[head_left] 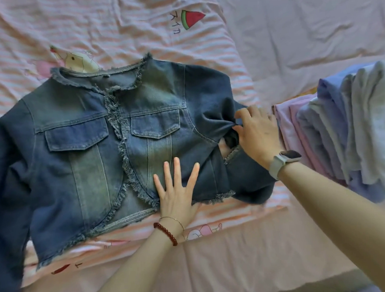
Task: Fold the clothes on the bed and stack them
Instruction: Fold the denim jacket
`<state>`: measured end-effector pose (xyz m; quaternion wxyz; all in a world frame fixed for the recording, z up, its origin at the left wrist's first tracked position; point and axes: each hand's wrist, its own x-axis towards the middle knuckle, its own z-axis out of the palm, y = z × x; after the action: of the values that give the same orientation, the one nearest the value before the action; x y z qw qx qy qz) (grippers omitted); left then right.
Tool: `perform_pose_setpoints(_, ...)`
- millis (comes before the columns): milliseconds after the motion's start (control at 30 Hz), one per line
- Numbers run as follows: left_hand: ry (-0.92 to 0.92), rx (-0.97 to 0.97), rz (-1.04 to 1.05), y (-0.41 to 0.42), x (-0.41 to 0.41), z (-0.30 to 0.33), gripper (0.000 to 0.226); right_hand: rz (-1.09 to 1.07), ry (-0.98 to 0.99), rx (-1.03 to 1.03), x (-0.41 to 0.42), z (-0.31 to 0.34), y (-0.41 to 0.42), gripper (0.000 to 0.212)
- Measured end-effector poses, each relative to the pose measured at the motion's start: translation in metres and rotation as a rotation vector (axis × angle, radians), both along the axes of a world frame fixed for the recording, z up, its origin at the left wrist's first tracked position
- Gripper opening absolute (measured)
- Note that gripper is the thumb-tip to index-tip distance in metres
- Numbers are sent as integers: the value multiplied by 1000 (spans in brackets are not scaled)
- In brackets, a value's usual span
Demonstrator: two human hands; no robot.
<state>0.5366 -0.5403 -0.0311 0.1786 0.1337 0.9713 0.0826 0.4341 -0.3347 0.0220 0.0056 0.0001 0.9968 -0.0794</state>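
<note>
A cropped blue denim jacket (84,151) with frayed edges lies front side up on the bed, its collar pointing away from me. My left hand (177,191) presses flat on the jacket's lower right front, fingers spread. My right hand (256,133) pinches the bunched fabric of the jacket's right sleeve, which is folded in near the armpit. The other sleeve runs down the left side toward the frame's edge. A stack of folded clothes (346,126) in pink, lilac and pale blue sits at the right.
The bed is covered by a pink striped sheet (136,28) with a watermelon print (191,18) and cartoon figures. A plain pink sheet (303,28) covers the far right part. The bed's near edge runs along the bottom right.
</note>
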Motion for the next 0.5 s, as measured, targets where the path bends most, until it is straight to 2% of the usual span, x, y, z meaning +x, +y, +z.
perform_pose_setpoints(100, 154, 26, -220, 2, 11, 2, 100, -12, 45, -104, 30, 0, -9, 42)
perform_pose_setpoints(200, 194, 50, -271, 10, 7, -2, 71, -54, -36, -16, 66, -15, -10, 50)
perform_pose_setpoints(233, 179, 60, -264, 10, 4, -5, 62, -74, -77, 13, 71, -19, -5, 46)
perform_pose_setpoints(333, 153, 81, -332, 0, -4, -10, 41, -86, -43, 94, 67, -18, 19, 12)
perform_pose_setpoints(367, 163, 93, -363, -6, -5, -10, 35, -84, -17, 101, 64, -13, 28, 18)
perform_pose_setpoints(433, 99, 85, -411, -15, -10, -4, 40, -144, 30, 20, 61, 6, 46, 31)
perform_pose_setpoints(500, 43, 62, -441, -15, -17, 8, 47, -294, 129, -118, 62, 31, 64, 31)
